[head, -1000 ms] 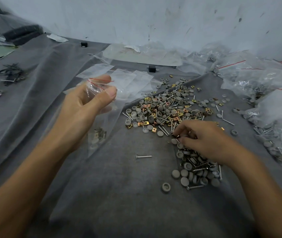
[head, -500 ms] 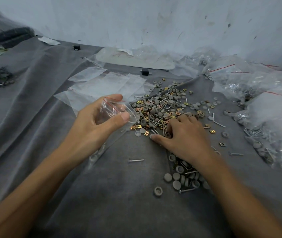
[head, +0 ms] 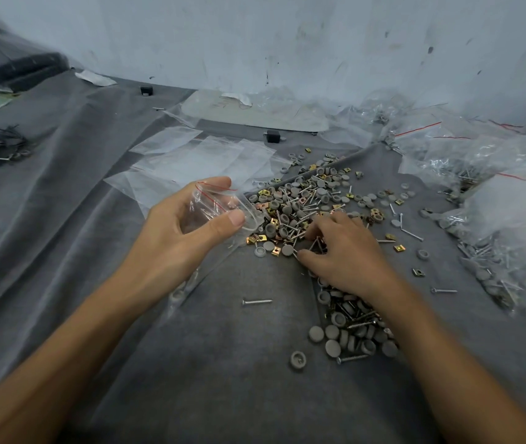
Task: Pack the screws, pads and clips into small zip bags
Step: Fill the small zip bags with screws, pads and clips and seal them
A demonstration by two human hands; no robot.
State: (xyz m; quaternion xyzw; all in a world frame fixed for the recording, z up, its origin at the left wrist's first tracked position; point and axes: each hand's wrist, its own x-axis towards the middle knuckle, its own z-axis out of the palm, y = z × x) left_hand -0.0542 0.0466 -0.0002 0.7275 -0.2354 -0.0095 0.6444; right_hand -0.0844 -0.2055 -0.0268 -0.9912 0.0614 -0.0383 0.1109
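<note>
Grey cloth [head: 223,379] all over the table, with a marked white wall [head: 287,43] behind. In the middle of the cloth, a big pile [head: 306,200] of screws, round grey pads and gold clips. Nearer, a smaller heap [head: 348,328] of pads and screws, partly under the right wrist. Between the arms, one lone screw [head: 257,302] lying flat, and a lone pad [head: 298,359] near the front.

Up over the cloth, just left of the pile, the left hand [head: 178,238]. Fingers and thumb curled round the top of a small zip bag [head: 220,209], holding its mouth wide. Thin red line along the bag's rim. Rest of the bag hanging down under the hand to the cloth, with a few grey pads inside near the bottom.

Palm down on the near edge of the pile, the right hand [head: 348,254]. Fingers bent, tips in among the screws. Pinching something or not: cannot tell.

Behind the left hand, flat empty bags [head: 204,158] spread out. Far right, big clear bags [head: 511,219] with screws and pads inside. Far left, a little bunch of black bits [head: 2,144].
</note>
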